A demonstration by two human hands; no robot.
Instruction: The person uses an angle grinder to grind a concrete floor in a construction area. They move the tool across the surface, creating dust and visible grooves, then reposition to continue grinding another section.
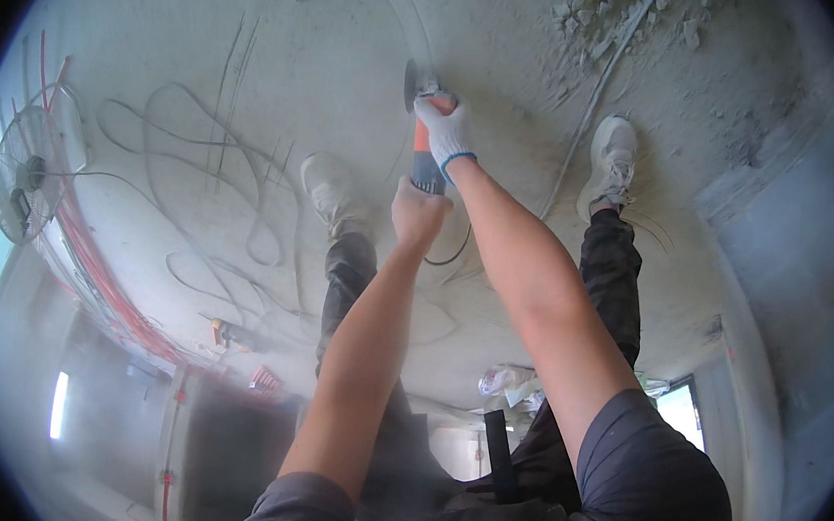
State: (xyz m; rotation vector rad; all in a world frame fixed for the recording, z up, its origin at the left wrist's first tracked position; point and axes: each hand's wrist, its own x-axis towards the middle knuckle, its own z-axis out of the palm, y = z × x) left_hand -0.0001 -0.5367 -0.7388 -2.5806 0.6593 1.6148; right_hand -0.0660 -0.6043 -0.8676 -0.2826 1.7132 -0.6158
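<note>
An angle grinder [429, 167] with an orange and dark body lies in line ahead of me, low over the concrete floor. Its round disc [411, 86] stands on edge at the far end; whether it touches the floor I cannot tell. My right hand [445, 129], in a white glove with a blue cuff, is closed round the front of the body by the disc. Bare, my left hand [418, 210] is wrapped round the rear end. From there a dark cord [452, 254] curves away under my right forearm.
My white shoes [614, 164] stand apart on either side. Loose cable [257, 162] coils over the floor at left, near a round fan [28, 175] and red pipes [101, 248]. Rubble [597, 18] lies at the far right beside a long pale cable [607, 74]. The air looks dusty.
</note>
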